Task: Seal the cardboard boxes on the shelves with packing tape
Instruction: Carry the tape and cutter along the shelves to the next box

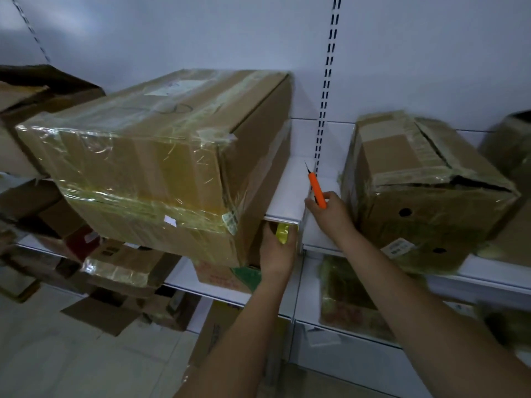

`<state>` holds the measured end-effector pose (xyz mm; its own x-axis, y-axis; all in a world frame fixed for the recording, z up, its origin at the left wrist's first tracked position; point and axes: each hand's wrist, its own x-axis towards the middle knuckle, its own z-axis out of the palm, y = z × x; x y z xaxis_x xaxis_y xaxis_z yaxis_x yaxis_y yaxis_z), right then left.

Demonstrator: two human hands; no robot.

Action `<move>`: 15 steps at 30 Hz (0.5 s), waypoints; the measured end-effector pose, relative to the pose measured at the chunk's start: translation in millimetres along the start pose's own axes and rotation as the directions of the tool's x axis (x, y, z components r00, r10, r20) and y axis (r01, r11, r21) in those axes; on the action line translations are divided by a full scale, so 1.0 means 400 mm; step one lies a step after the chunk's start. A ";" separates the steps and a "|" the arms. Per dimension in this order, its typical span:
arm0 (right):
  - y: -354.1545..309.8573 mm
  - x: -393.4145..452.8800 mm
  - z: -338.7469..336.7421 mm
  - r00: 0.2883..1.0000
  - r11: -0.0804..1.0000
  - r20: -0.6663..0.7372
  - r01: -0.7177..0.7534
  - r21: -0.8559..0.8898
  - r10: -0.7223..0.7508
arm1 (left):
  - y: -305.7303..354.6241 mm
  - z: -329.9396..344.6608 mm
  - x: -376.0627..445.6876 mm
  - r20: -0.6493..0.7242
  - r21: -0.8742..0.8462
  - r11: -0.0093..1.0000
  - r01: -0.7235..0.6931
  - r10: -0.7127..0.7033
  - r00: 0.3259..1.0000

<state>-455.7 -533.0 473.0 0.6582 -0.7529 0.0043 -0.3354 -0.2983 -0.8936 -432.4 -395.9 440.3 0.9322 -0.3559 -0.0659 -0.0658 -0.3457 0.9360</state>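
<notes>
A large taped cardboard box (155, 156) overhangs the front edge of the white shelf (287, 193), leaving a bare strip of shelf between it and a smaller box (425, 193) to the right, whose top flap gapes along a dark slit. The right hand (330, 214) hovers over that open strip, its grip closed round an orange utility knife (317, 189) with the blade pointing up toward the slotted upright (327, 81). The left hand (277, 248) reaches under the shelf lip just beside the large box's lower corner, its grip holding something yellow (282, 233), which may be a tape roll, though it is mostly hidden. Boxes on the lower shelves and floor are blurred and dim.
</notes>
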 end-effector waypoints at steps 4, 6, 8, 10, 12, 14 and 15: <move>-0.010 0.028 0.018 0.996 0.991 0.077 -0.050 0.125 0.041 | 0.008 -0.018 0.003 0.070 -0.017 0.998 0.059 -0.058 0.996; -0.010 0.033 0.038 0.995 0.992 0.080 -0.061 0.109 0.053 | 0.021 -0.031 -0.002 0.073 -0.070 0.993 0.098 -0.093 0.993; -0.008 0.038 0.057 0.996 0.988 0.055 -0.080 0.129 0.073 | 0.046 -0.046 -0.002 0.082 -0.091 0.986 0.141 -0.134 0.988; -0.013 0.044 0.065 0.995 0.985 0.032 -0.097 0.144 0.093 | 0.080 -0.054 -0.004 0.078 -0.031 0.989 0.143 -0.140 0.987; -0.016 0.051 0.067 0.994 0.984 0.027 -0.112 0.135 0.110 | 0.105 -0.057 -0.008 0.060 0.074 0.991 0.115 -0.119 0.991; -0.016 0.056 0.070 0.993 0.986 0.023 -0.120 0.119 0.118 | 0.121 -0.060 -0.009 0.058 0.105 0.989 0.100 -0.106 0.993; -0.016 0.055 0.070 0.992 0.985 0.024 -0.122 0.121 0.120 | 0.128 -0.062 -0.011 0.065 0.107 0.989 0.106 -0.113 0.991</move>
<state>-420.1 -531.3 466.5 0.6291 -0.7689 -0.1141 -0.3296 -0.1309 -0.9350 -431.3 -390.6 497.1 0.9085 -0.3702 -0.1939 -0.0043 -0.4722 0.8815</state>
